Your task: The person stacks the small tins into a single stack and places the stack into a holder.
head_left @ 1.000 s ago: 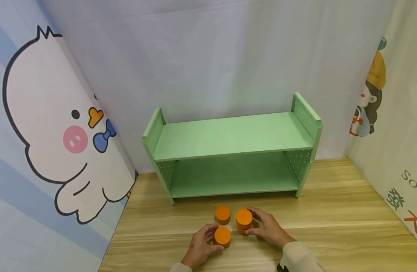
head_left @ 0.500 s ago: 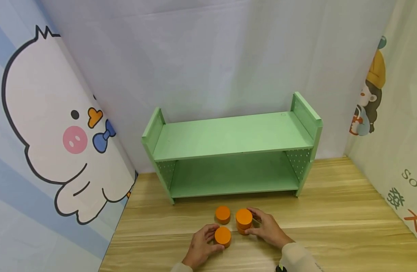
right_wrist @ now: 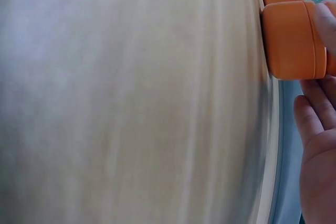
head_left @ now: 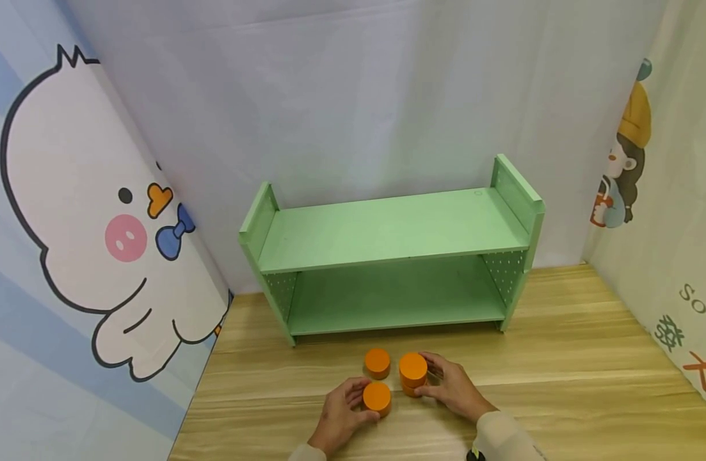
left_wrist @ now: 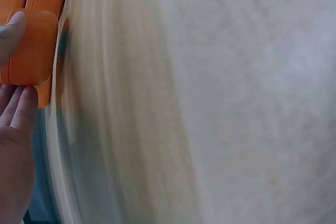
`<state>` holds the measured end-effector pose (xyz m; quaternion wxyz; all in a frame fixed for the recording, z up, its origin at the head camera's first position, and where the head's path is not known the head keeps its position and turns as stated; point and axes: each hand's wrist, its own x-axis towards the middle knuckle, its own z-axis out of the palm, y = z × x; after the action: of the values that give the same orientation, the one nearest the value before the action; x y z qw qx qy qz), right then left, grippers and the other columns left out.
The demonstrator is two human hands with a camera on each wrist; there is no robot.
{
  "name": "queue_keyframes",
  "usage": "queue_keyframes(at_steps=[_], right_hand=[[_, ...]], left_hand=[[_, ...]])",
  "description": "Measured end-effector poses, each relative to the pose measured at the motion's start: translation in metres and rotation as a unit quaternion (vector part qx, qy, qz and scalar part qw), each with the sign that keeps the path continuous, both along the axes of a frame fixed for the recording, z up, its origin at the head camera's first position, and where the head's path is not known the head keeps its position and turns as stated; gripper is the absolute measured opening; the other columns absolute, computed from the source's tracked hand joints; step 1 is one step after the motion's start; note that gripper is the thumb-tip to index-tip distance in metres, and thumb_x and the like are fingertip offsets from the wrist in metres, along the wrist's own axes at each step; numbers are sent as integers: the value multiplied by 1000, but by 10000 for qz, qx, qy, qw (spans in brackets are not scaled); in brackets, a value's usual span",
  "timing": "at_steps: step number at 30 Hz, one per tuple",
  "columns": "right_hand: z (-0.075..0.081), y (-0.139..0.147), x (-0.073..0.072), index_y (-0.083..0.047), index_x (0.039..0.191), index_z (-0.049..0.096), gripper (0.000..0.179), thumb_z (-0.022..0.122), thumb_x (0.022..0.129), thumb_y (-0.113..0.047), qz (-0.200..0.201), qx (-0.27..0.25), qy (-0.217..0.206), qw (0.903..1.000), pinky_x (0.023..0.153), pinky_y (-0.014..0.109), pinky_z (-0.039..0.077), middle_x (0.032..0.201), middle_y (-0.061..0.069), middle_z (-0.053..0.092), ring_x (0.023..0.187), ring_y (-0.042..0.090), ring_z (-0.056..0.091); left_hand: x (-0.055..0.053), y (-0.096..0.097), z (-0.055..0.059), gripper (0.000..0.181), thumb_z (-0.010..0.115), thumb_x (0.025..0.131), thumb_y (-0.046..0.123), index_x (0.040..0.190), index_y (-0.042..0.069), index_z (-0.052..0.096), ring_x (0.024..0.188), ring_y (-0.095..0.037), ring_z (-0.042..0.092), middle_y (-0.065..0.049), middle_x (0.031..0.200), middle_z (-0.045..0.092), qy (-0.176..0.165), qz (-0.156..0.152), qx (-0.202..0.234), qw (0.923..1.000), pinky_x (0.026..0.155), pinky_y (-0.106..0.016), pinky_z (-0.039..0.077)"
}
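Several squat orange round jars with lid seams stand close together in front of the green shelf. My left hand (head_left: 340,413) holds the nearest jar (head_left: 377,398) between thumb and fingers, from its left side. In the left wrist view, the thumb (left_wrist: 13,32) overlaps the wall of this jar (left_wrist: 34,48). On the right, one jar (head_left: 413,369) sits on top of another jar (head_left: 410,390). My right hand (head_left: 453,387) grips this stack from the right, the thumb (right_wrist: 326,27) near the seam between the two. A single untouched jar (head_left: 377,362) stands behind the left-hand one.
A light green two-level shelf (head_left: 393,230) with raised side panels stands behind the jars on the wood-grain table (head_left: 583,358). Pale cloth (head_left: 353,96) hangs behind it. Printed side walls with cartoon figures close off the left and right.
My left hand and its jar have shifted very slightly toward the shelf. The right hand and the stack stay in place.
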<state>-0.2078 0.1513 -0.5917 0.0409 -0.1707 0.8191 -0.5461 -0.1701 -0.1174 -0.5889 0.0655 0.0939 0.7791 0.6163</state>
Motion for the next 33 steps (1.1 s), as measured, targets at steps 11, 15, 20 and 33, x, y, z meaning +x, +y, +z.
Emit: queue_keyframes(at_steps=[11, 15, 20, 33], right_hand=[[-1, 0, 0, 8, 138, 51, 74, 86, 78, -17, -59, 4, 26, 10000, 102, 46, 49, 134, 28, 57, 123, 43, 56], [-2, 0, 0, 7, 137, 52, 73, 87, 78, -17, -65, 25, 50, 10000, 101, 47, 49, 133, 27, 58, 122, 43, 57], [-1, 0, 0, 8, 137, 52, 73, 87, 77, -17, -75, 5, 15, 10000, 101, 47, 49, 132, 27, 58, 122, 43, 57], [0, -1, 1, 7, 137, 52, 73, 86, 77, -16, -115, -74, -195, 9997, 101, 45, 50, 133, 27, 58, 123, 42, 56]], left_hand=[[-6, -1, 7, 59, 88, 70, -2, 122, -8, 61, 116, -38, 62, -22, 125, 63, 277, 37, -294, 9992, 94, -29, 55], [-9, -2, 11, 58, 88, 70, -2, 122, -8, 62, 116, -38, 62, -23, 124, 63, 380, 45, -272, 9989, 93, -28, 55], [-12, -3, 19, 58, 87, 71, -2, 123, -10, 61, 116, -39, 62, -25, 125, 63, 451, -7, -102, 9989, 94, -29, 54], [-16, -3, 37, 59, 87, 72, -2, 125, -10, 60, 120, -39, 60, -26, 128, 61, 316, -69, 96, 9994, 98, -34, 53]])
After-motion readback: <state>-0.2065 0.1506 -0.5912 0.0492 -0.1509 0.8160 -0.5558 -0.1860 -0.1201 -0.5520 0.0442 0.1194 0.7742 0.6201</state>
